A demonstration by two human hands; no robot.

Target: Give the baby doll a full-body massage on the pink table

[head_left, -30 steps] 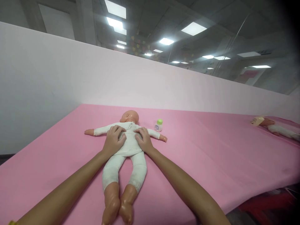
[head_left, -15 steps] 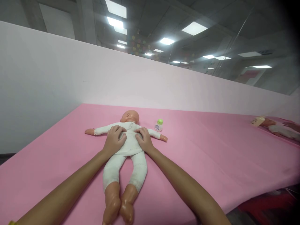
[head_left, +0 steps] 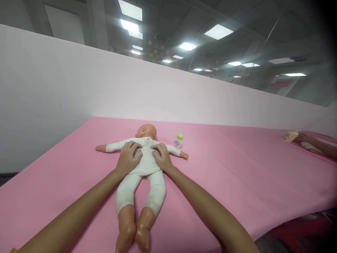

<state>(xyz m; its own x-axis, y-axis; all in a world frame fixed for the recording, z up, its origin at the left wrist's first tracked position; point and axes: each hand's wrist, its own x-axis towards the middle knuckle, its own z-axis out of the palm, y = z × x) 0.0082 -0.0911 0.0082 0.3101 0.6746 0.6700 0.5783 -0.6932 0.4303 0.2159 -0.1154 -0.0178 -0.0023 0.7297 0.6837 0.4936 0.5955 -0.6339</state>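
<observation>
Two bare hands, the left hand (head_left: 129,156) and the right hand (head_left: 162,157), rest on the torso of a baby doll (head_left: 146,162), one along each side. They are apart from each other, with a broad strip of the doll's white cloth showing between them. Each is partly spread: the fingers lie together in a loose curve toward the doll's upper body, and the thumb stands away from them, pointing inward. Neither is closed into a fist; how hard they press cannot be told.

The doll lies stretched out on a desk (head_left: 221,175) covered in pink, its bald head away from the person and turned to the left of the view, one ear showing. Its arms reach straight out to the sides. White cloth covers trunk, arms and upper legs, a little soiled near the knees, while the shiny lower legs and feet are bare and meet at the ankles.

Just beside the arm on the right stands a small bottle (head_left: 178,142) with a green cap. At the far right, another person's hand (head_left: 305,138) is by a pale yellow object (head_left: 289,136).
</observation>
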